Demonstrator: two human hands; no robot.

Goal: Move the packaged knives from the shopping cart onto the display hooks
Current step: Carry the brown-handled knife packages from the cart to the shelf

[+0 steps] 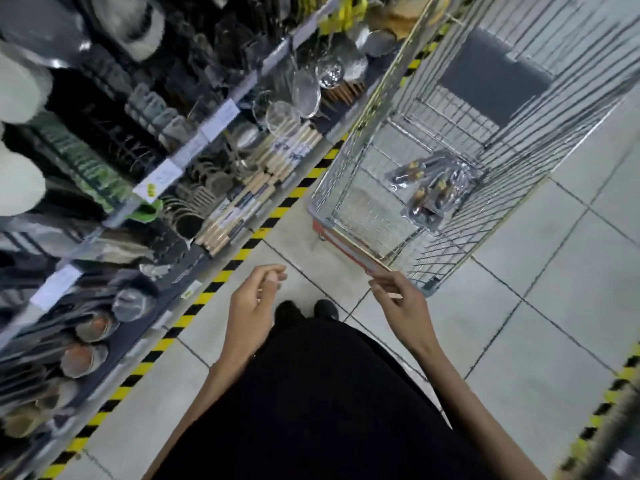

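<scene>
Hanging at 7 o'clock, my left hand [254, 306] has its fingers loosely curled on nothing; at 5 o'clock, my right hand [403, 303] is relaxed and empty near the shopping cart [346, 242] corner. The packaged knives [433, 183] lie on the cart floor at 2 o'clock. Expect light, stiff, slick plastic packs: pinch each by its hanging end, clear of the blade.

Shelves [194, 150] on the left carry price labels [157, 180], wooden-handled utensils [256, 188], wire strainers [304, 88] and, lower down, blurred ladles [93, 327]. Yellow-and-black striped tape [194, 306] runs along the shelf base on the grey tiled floor [554, 289]. Black shoes [304, 311] stand just beside the tape.
</scene>
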